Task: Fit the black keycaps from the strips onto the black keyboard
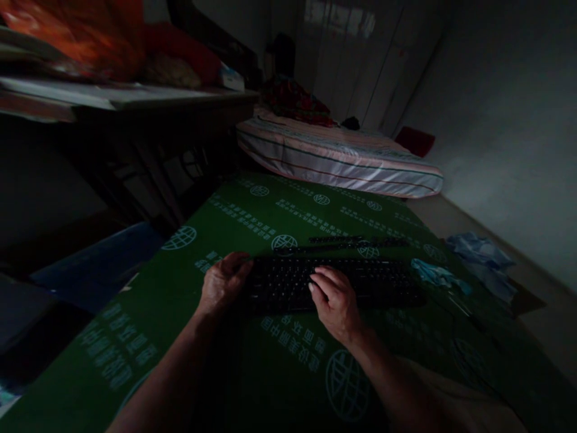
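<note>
A black keyboard (288, 285) lies flat on the green board with printed white globes. My left hand (224, 279) is at the keyboard's left end, its fingers and thumb bent around the upper left corner. Over the middle of the keys is my right hand (336, 297), fingers curled and thumb close to the forefinger. Whatever may be between those fingertips is too small and dark to make out. Just behind the keyboard, small black pieces that look like keycaps (340, 245) lie in rows.
A crumpled light blue cloth (439, 275) lies right of the keyboard, near a slim tool (464, 305) and a thin cable (455, 343). Behind the green board (288, 207) stands a bed with a striped sheet (338, 159). A table (135, 99) holding an orange bag is at left.
</note>
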`<state>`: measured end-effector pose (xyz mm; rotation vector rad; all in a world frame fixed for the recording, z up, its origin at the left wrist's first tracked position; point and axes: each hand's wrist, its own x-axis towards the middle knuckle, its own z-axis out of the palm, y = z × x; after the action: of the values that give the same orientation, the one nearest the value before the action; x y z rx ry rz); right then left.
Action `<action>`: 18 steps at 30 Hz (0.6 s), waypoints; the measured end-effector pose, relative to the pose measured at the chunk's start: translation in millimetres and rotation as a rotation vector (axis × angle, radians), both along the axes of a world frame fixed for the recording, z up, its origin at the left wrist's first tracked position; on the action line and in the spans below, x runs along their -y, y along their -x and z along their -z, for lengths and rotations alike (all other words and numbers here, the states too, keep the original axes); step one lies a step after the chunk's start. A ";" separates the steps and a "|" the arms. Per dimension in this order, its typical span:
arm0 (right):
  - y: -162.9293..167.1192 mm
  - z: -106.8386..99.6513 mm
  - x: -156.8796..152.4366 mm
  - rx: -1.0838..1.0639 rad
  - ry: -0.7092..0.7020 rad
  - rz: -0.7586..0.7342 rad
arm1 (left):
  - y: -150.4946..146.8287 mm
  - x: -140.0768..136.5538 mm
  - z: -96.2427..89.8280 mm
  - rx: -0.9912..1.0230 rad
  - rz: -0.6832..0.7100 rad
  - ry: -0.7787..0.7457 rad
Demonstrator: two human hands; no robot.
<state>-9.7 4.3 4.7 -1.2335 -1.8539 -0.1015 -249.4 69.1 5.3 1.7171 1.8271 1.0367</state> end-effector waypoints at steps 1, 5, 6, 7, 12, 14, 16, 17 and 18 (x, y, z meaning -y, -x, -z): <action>-1.9 -3.9 -2.1 -0.014 0.006 0.008 | 0.1 0.2 0.6 0.016 0.014 0.003; -14.3 -21.8 -20.9 -0.010 0.091 0.028 | 0.5 0.2 3.3 0.059 0.037 0.002; -17.9 -26.3 -28.6 0.014 0.116 0.024 | 0.5 0.1 3.5 0.062 0.033 -0.001; -21.5 -30.6 -37.4 0.048 0.140 0.019 | 0.5 0.1 3.6 0.065 0.029 -0.003; -33.0 -43.5 -87.2 0.312 0.338 0.082 | -0.4 1.4 1.6 0.068 0.038 0.012; -33.6 -42.6 -104.2 0.407 0.421 0.103 | -0.7 2.1 0.8 0.055 0.042 0.021; -32.3 -38.8 -117.4 0.452 0.464 0.099 | -1.0 2.6 0.1 0.044 0.042 0.025; -31.1 -36.3 -122.4 0.465 0.478 0.093 | -1.1 2.8 -0.2 0.038 0.042 0.027; -29.7 -33.8 -126.5 0.480 0.494 0.089 | -1.2 3.1 -0.4 0.029 0.041 0.031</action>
<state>20.0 130.8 38.5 -1.7472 -2.3243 0.0187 -248.2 66.0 5.7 1.7056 1.7731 1.0066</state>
